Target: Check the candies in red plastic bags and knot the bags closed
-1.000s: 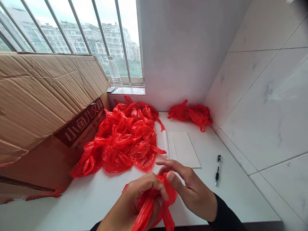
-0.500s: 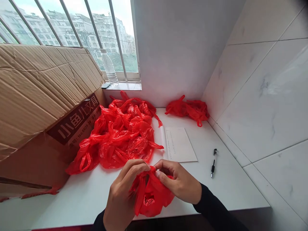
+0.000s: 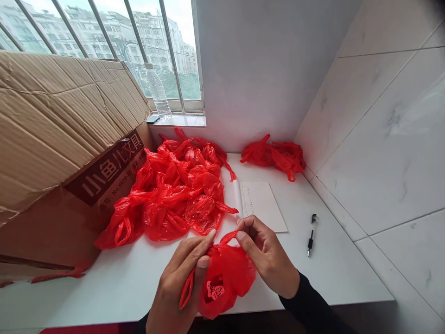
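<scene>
A red plastic bag [image 3: 231,273] is between my hands at the table's front edge, with dark printed characters on a pinkish patch low on its front. My left hand [image 3: 186,276] is closed on the bag's left side. A handle loop pokes out below its fingers, and part of the grip is hidden behind the hand. Between thumb and forefinger, my right hand [image 3: 266,257] pinches the other handle, drawn up and to the right. Just beyond lies a big heap of red plastic bags [image 3: 181,190], several of them knotted.
A brown cardboard box [image 3: 73,139] stands at the left. An open notepad [image 3: 266,208] and a black pen [image 3: 311,235] lie to the right. More red bags [image 3: 273,155] rest in the back corner. A water bottle [image 3: 158,93] and a phone [image 3: 153,119] are on the sill.
My right hand has moved slightly right, drawing one handle out from the bunched bag top. My left thumb has come into view, and a handle loop now shows beneath the left fingers.
</scene>
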Demonstrator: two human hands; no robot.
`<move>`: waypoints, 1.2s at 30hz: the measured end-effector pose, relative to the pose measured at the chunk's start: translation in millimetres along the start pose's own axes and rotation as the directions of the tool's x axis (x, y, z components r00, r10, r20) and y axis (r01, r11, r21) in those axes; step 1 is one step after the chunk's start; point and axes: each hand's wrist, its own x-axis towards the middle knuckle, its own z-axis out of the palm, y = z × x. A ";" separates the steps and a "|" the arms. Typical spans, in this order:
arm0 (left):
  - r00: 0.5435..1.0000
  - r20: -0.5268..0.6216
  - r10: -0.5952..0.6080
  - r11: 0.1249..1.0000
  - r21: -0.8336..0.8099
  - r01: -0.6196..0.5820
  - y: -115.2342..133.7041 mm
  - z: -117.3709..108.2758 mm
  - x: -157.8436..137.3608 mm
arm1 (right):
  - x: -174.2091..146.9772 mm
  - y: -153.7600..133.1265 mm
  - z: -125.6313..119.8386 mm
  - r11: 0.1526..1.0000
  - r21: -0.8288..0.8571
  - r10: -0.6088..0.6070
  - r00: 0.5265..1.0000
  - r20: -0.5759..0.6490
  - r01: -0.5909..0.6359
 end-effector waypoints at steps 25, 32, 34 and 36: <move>0.984 0.061 -0.167 0.979 0.126 0.158 -14.6 28.1 -36.7 | -27.4 32.3 17.6 0.996 0.083 0.050 0.987 -0.151 -0.038; 0.967 -0.107 -0.230 0.967 -0.139 0.215 -8.9 25.4 -32.7 | -23.3 8.7 21.4 0.804 0.589 0.140 0.989 -0.048 -0.085; 0.985 -0.091 -0.146 0.988 -0.057 0.142 -20.4 20.8 -37.3 | -21.7 11.2 18.9 0.739 0.667 0.168 0.984 -0.052 -0.091; 0.998 -0.062 -0.026 0.993 0.113 0.033 -35.9 12.1 -43.7 | -20.9 18.3 11.5 0.705 0.702 0.230 0.968 -0.095 -0.099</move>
